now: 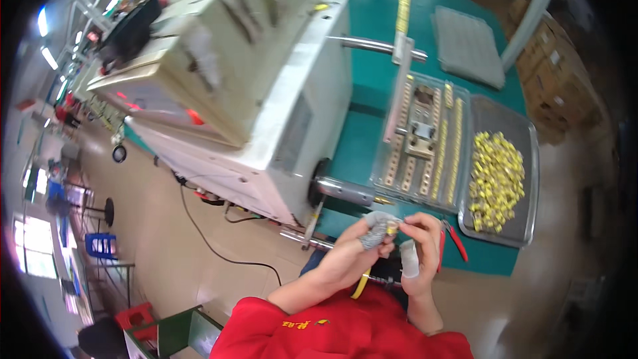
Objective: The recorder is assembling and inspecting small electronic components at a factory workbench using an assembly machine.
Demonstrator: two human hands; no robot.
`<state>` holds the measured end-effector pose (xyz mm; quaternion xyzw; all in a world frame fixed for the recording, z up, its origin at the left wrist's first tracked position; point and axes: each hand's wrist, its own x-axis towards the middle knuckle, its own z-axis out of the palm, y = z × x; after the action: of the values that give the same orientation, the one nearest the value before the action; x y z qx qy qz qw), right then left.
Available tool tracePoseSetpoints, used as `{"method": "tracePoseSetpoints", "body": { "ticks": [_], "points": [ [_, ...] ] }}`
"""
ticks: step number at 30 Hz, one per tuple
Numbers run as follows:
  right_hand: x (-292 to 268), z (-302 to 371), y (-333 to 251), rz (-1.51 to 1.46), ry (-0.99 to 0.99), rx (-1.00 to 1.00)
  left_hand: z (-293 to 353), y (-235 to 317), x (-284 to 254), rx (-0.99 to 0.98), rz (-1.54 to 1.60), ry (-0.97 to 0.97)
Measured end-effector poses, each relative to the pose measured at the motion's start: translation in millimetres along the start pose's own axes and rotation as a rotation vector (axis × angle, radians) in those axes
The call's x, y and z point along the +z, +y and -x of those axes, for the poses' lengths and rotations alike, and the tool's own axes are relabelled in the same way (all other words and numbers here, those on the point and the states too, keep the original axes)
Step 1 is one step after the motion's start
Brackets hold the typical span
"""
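Close to my chest, my left hand (347, 252) pinches a small yellow metal piece (392, 228); grey knitted covers wrap some of its fingers. My right hand (423, 242), with a white sleeve on one finger, is closed at the same piece from the other side. The piece's exact form is too small to make out. Just beyond both hands, a grey metal spindle (349, 191) with a thin brass-coloured tip (383, 201) sticks out of the white machine (292, 126).
Right of the machine, a clear tray (399, 189) holds drilled strips and rows of yellow pieces. Beside it a metal tray (530, 229) holds many loose yellow pieces. Red-handled pliers (456, 242) lie on the green table (492, 260). A long lever (402, 20) rises above.
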<state>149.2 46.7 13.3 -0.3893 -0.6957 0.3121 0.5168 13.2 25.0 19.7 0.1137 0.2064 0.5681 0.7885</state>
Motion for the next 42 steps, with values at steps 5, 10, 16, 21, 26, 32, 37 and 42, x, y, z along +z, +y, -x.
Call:
{"method": "tracePoseSetpoints", "body": {
  "ticks": [5,10,16,21,26,32,37,42],
  "points": [
    [-7,0,6,0.010,0.015,-0.039,0,1,9,-0.147,0.085,0.041],
    [-5,8,16,0.000,0.067,-0.066,-1,-7,11,-0.169,0.077,0.064],
    [-8,9,17,0.108,0.092,-0.173,-1,-11,6,-0.175,0.095,0.024],
    [-5,14,20,0.197,0.167,-0.220,-1,-17,1,-0.210,0.094,0.032],
    [1,15,22,0.260,0.211,-0.270,-7,-17,-9,-0.256,0.050,-0.052],
    [7,15,26,0.166,0.265,-0.241,-8,-18,-8,-0.247,-0.016,-0.022],
    [10,19,24,-0.095,0.203,-0.018,-8,-18,-17,-0.187,-0.128,0.021],
    [2,20,23,-0.154,0.076,0.035,-7,-15,-14,-0.183,-0.135,0.067]
  ]
}}
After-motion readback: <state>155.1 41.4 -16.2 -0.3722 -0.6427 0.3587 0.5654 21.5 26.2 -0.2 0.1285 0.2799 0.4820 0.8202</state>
